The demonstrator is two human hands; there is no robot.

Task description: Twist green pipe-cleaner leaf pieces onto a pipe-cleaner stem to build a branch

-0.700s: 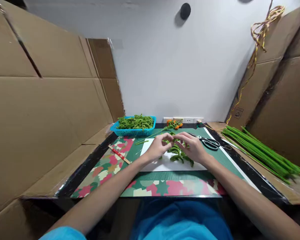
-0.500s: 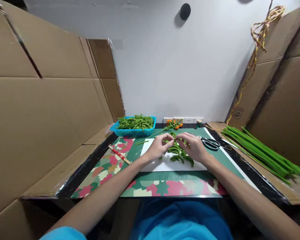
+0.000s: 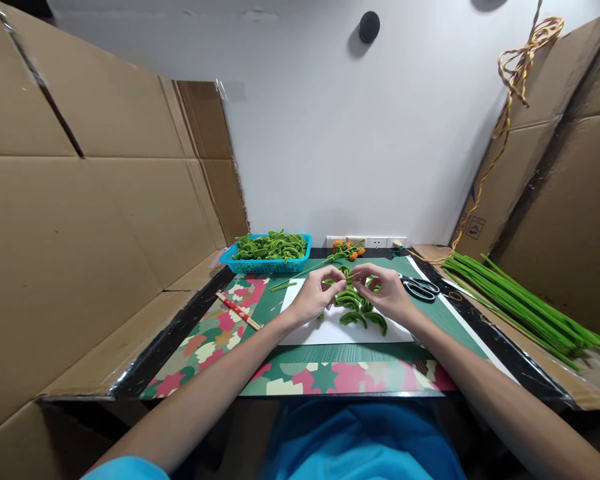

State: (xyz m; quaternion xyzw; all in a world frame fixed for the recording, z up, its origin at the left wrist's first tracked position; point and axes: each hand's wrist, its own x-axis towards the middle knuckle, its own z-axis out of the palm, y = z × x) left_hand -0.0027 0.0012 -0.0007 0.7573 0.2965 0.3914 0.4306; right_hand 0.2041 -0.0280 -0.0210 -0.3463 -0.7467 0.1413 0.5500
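Note:
My left hand [image 3: 315, 293] and my right hand [image 3: 387, 293] meet over a white sheet [image 3: 310, 335], thumbs and forefingers pinched. Between their fingertips is a small bent piece of fuzzy green pipe cleaner [image 3: 349, 278], partly hidden by the fingers. Below the hands, several curved green pipe cleaner pieces [image 3: 353, 319] lie on the sheet, some covered by my fingers. Just behind them rests a stem with orange fuzzy flowers [image 3: 356, 253], its long green stalk pointing left.
A blue basket [image 3: 265, 265] heaped with bent green pieces stands at the back left. Red-wrapped chopsticks [image 3: 237, 311] lie on the patterned mat at left. Black-handled scissors [image 3: 421, 289] lie right of the sheet. Long green pipe cleaners [image 3: 520, 307] lie along the right side, near cardboard walls.
Both hands stay over the sheet, with their fingertips slightly further apart and more of the green piece showing between them. The view has shifted slightly.

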